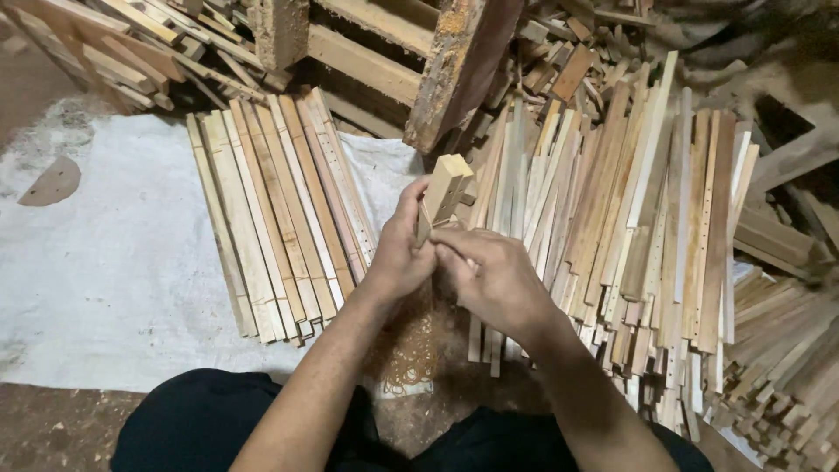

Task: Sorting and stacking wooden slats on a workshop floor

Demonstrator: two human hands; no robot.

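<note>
above the lap, left hand grip closed on wooden block, right hand seemingly pinching its base

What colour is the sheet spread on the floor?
White, somewhat dirty sheet, seen in the head view.

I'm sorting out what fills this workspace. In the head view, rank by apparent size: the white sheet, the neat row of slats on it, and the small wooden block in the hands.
1. white sheet
2. row of slats
3. wooden block, though nearest the camera

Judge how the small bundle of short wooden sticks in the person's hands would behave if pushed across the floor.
The bundle looks stiff and probably light: short, thin wood. Its flat faces suggest sliding rather than rolling. Both the left hand and right hand grip it, so it may scatter if released.
</note>
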